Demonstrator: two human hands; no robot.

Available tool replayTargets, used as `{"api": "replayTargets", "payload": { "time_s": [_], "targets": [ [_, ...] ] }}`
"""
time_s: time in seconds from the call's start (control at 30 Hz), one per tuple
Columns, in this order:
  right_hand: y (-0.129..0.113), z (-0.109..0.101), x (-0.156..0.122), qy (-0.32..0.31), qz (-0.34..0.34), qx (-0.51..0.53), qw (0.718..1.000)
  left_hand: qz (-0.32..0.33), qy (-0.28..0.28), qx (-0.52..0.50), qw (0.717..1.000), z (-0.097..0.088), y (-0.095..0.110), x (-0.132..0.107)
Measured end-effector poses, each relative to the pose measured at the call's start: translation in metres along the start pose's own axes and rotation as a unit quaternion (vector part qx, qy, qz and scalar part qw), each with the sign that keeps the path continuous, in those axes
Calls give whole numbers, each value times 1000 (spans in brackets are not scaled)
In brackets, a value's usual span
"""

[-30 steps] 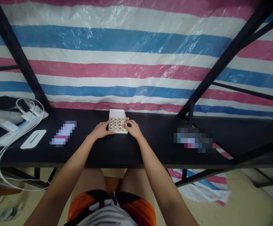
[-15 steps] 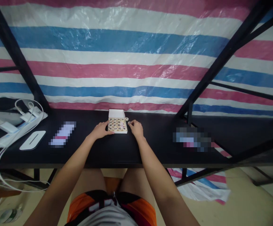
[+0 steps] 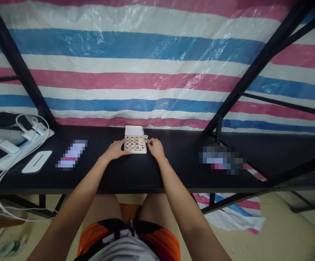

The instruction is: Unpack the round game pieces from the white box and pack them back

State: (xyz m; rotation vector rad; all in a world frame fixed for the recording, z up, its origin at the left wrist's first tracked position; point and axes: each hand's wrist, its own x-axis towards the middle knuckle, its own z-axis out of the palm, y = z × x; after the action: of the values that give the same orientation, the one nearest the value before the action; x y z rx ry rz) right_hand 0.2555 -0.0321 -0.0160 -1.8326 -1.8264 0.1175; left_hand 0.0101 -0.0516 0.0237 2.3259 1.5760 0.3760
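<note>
Our right hand (image 3: 155, 148) has left the small white box of round wooden pieces (image 3: 135, 143), mid black tabletop (image 3: 173, 170), for a loose wooden disc (image 3: 147, 140) beside it; whether it grips is unclear. Our left hand (image 3: 116, 150) rests open against the box.

Soft, even daylight fills my view, and no single source shows. The tarp (image 3: 157, 65), from 10 to 2 o'clock, is the brightest part, with white glare on its creases, strongest near 1 o'clock. The table (image 3: 133, 174) is matt black and swallows detail, so shadows on it hardly show. My left hand (image 3: 116, 149) and right hand (image 3: 155, 148) are evenly lit but small. The box (image 3: 135, 144) between them is too fine to read. A patch (image 3: 72, 159) at 9 o'clock and another patch (image 3: 222, 159) at 3 o'clock are pixelated. The wide lens splays the bars (image 3: 16, 61) outward at the edges.
</note>
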Motion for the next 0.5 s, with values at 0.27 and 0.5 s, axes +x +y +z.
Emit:
{"api": "replayTargets", "payload": {
  "time_s": [0.27, 0.5],
  "targets": [
    [-4, 0, -5, -7, -19, -4, 1000, 4, 1, -2, 1000, -1, 1, 0],
    [-7, -4, -7, -35, -43, 8, 998, 2, 3, -3, 1000, 1, -1, 0]
  ]
}}
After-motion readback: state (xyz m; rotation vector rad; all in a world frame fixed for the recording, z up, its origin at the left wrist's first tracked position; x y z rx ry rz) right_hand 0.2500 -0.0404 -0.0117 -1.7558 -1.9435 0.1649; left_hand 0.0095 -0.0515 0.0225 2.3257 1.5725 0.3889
